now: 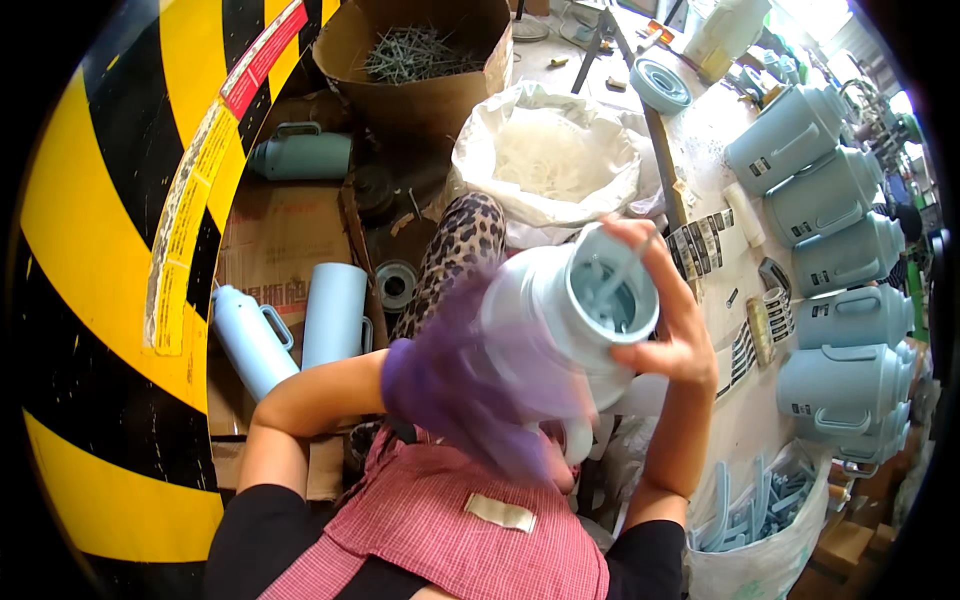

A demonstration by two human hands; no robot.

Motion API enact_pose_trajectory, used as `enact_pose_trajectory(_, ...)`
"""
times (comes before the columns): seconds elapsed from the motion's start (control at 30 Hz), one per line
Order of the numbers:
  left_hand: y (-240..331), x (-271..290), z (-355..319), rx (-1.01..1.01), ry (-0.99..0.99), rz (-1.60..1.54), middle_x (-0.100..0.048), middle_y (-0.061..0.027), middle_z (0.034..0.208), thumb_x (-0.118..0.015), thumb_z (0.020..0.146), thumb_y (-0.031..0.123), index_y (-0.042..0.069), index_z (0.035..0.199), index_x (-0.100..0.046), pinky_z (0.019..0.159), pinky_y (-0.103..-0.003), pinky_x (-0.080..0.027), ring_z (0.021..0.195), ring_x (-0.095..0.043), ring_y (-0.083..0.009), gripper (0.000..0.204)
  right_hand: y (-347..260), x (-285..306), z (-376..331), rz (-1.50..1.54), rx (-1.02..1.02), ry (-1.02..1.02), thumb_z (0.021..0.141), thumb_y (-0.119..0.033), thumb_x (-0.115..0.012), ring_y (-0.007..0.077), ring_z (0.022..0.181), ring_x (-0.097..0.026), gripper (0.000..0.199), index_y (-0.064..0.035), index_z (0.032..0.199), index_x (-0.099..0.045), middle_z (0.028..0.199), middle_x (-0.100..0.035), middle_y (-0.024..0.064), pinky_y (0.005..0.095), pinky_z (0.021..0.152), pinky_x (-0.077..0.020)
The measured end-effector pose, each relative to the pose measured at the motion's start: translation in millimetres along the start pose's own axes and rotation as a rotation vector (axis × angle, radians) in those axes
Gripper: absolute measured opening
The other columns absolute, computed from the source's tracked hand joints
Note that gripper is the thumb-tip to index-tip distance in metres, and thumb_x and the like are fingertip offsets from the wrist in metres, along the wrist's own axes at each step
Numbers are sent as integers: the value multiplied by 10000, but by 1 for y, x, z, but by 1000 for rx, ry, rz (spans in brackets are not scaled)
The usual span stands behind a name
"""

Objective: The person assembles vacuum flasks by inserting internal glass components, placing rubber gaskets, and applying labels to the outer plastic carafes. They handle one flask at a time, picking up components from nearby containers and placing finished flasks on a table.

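Right hand [668, 335] is gripping the pale flask body [570, 320] at its open rim, long axis tilting up-right. Left hand [440, 385], blurred under purple cloth [470, 395], is pressing its near side; grip unclear.

A row of pale blue jugs [840, 250] stands at three o'clock, a box of metal rods [415, 52] at twelve.

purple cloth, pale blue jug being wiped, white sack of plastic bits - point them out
purple cloth [455, 385], head view, middle of the blurred fabric
pale blue jug [585, 305], head view, its upper body near the open mouth
white sack [480, 165], head view, left rim
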State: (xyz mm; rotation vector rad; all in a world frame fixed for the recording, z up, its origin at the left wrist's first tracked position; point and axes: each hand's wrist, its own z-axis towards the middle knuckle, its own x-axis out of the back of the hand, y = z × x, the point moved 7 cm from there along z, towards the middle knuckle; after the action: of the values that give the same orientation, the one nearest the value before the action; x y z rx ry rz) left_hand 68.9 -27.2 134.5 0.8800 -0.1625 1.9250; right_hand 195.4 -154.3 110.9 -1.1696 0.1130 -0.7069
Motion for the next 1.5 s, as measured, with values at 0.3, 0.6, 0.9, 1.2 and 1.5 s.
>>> enact_pose_trajectory(0.3,-99,-31,-21,446,-1,-681,-304,-214,1618,-999,562,394,34,1628,-6,1218,-399,-285,1478,-346,-308,1502,-23,-42,20,-732,378,-103,854,-283,-771,253,996,-687,279,-73,1029,-711,1018,-682,63,466,1023,-506)
enact_pose_trajectory(0.6,-90,-35,-38,582,-21,-902,-406,-95,1571,-936,673,139,49,1604,-243,1189,-356,-342,1413,-424,-190,1164,-10,-51,24,-550,629,-214,847,-275,-772,242,668,-579,377,-75,645,-524,700,-557,67,363,679,-501)
enact_pose_trajectory(0.9,-84,-32,-42,602,-39,-1126,-462,-93,1510,-968,657,168,35,1594,-251,1183,-368,-367,1364,-479,-182,1188,-22,-54,27,-638,790,-407,931,-356,-696,210,817,-698,317,-61,830,-639,848,-647,79,348,813,-560)
enact_pose_trajectory(1.2,-64,-36,-39,524,-125,-844,-513,-149,1438,-978,640,308,4,1562,-305,1137,-405,-399,1319,-528,-251,1181,-30,-64,11,-547,777,-434,946,-342,-685,229,742,-676,390,-73,692,-564,768,-582,59,337,676,-535)
enact_pose_trajectory(1.5,-66,-43,-35,467,-186,-884,-542,-148,1392,-962,643,283,14,1543,-340,1096,-402,-430,1252,-569,-282,1127,-41,-62,2,-757,974,-477,953,-201,-611,203,783,-697,170,-101,834,-544,753,-544,17,308,773,-539)
